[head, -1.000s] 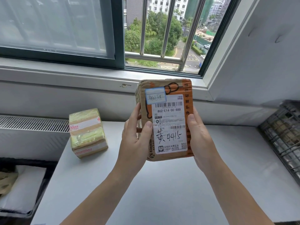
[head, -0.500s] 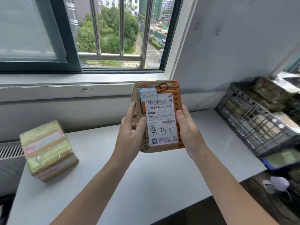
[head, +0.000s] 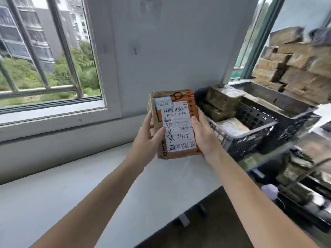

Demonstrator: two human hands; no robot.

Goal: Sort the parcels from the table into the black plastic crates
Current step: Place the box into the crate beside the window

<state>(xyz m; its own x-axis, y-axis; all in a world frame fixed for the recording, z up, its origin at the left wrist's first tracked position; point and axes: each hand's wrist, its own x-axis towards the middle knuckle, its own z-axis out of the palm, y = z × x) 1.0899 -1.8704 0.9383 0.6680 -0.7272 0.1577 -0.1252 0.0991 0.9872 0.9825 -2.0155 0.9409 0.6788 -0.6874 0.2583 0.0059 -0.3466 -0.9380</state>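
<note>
You are gripping the brown parcel (head: 176,126) by its edges in your left hand (head: 148,138) and right hand (head: 202,136), above the desk (head: 152,185) beside the black crate (head: 250,140); I'd be lowering it in flat.

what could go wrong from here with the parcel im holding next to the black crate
The brown parcel is held in the air only by its side edges, between the left hand and right hand; a slip would likely drop it onto the table. The black crate already has parcels that seem piled above its rim, so one set on them may slide off.
</note>
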